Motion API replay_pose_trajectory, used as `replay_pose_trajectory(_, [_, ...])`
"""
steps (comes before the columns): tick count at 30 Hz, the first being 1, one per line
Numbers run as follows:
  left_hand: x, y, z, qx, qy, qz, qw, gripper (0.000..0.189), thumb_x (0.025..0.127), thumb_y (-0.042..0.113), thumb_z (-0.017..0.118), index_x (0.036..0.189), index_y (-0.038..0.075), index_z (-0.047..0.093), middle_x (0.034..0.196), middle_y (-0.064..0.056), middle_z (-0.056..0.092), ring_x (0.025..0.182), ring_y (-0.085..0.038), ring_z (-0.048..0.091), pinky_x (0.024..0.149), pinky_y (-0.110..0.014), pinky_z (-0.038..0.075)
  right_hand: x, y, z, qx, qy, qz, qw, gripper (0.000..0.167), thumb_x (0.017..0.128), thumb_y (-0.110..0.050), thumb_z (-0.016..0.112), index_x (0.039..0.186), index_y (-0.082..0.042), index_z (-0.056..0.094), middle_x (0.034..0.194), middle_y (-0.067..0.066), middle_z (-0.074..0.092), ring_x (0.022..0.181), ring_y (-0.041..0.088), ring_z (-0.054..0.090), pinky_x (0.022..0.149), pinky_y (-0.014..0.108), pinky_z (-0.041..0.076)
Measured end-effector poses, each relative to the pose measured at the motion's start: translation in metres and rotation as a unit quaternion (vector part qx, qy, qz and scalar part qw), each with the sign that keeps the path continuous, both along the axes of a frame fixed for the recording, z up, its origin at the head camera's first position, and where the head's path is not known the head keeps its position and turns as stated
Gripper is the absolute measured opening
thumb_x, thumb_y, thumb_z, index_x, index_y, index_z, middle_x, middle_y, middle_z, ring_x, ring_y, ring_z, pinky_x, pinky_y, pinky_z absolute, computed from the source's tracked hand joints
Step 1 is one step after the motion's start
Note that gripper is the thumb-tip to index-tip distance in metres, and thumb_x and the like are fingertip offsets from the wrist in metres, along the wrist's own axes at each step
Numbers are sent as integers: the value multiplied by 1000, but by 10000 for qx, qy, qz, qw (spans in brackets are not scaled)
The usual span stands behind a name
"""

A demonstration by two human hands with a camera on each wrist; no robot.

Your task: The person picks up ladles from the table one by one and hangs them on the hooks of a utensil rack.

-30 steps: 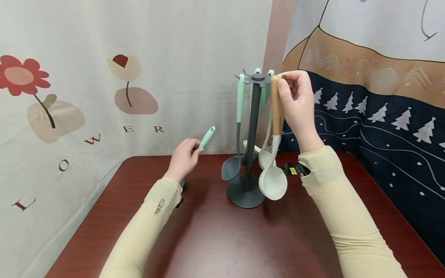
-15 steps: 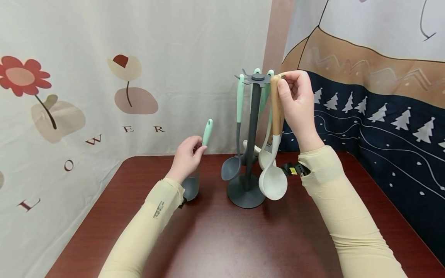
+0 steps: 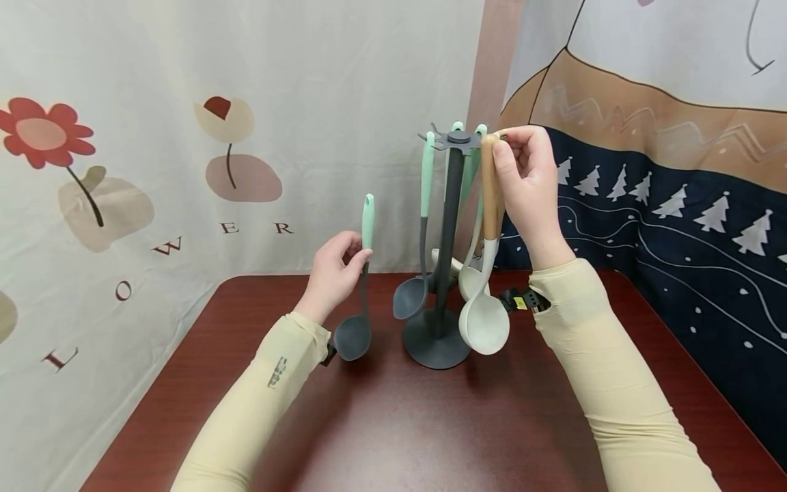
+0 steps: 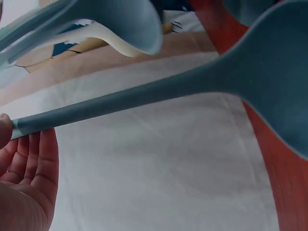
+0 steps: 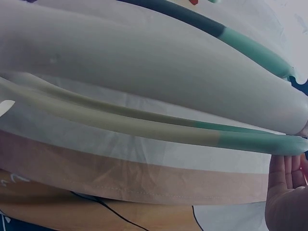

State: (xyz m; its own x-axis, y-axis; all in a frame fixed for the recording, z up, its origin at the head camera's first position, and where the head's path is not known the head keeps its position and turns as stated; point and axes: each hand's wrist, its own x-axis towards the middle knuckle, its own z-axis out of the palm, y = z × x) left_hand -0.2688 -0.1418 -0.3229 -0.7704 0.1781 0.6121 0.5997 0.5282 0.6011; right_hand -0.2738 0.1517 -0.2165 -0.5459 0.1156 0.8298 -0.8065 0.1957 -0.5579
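My left hand (image 3: 332, 273) pinches a dark grey ladle (image 3: 353, 338) at the lower part of its mint green handle. It hangs nearly upright, bowl down, left of the stand and apart from it. In the left wrist view the grey shaft (image 4: 144, 96) runs from my fingers to the bowl. My right hand (image 3: 527, 195) pinches the top of the wooden handle of a white ladle (image 3: 484, 324), up at the rim of the dark grey utensil stand (image 3: 436, 348). Whether that handle sits on a hook is hidden by my fingers.
On the stand hang several mint-handled utensils, among them a grey one (image 3: 409, 298) on the left and a cream one (image 3: 469, 280) behind the white ladle. The stand is on a dark red-brown table (image 3: 393, 424). Printed curtains (image 3: 344, 102) rise behind.
My left hand has turned the grey ladle from a slant to nearly upright and moved it slightly right, bringing its bowl into view. My right hand stays at the white ladle's handle.
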Motion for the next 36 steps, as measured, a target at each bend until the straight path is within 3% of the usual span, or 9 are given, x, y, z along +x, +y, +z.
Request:
replay_pose_trajectory(7, [7,8,15,293,9,-244,9993,7,94,8,68,100,7,64,86,-5,58,74,-18,53,67,-37,48,-1,0,0,24,-4,-17,10000,23,96,-19,55,113,-3,55,105,2,53,87,16,51,81,24,44])
replay_pose_trajectory(22, [19,24,43,571,387,-602,9958,7,91,7,70,97,6,67,82,-3,61,69,-15,56,65,-28,49,0,0,1,39,-37,-60,10000,24,96,-17,54,113,1,55,103,-7,52,87,14,51,81,23,43])
replay_pose_trajectory(28, [26,34,56,711,478,-807,9930,8,90,6,71,98,4,68,83,-3,63,68,-15,58,64,-28,51,-1,1,0,47,-2,-40,10000,20,97,-17,55,111,-3,56,104,0,53,87,15,51,81,23,44])
replay_pose_trajectory(36, [29,46,65,813,500,-968,9907,9,89,5,72,97,3,69,85,-4,64,72,-14,59,66,-29,51,0,0,1,32,10,-9,10000,20,96,-19,56,112,-6,56,105,2,54,87,15,52,81,24,44])
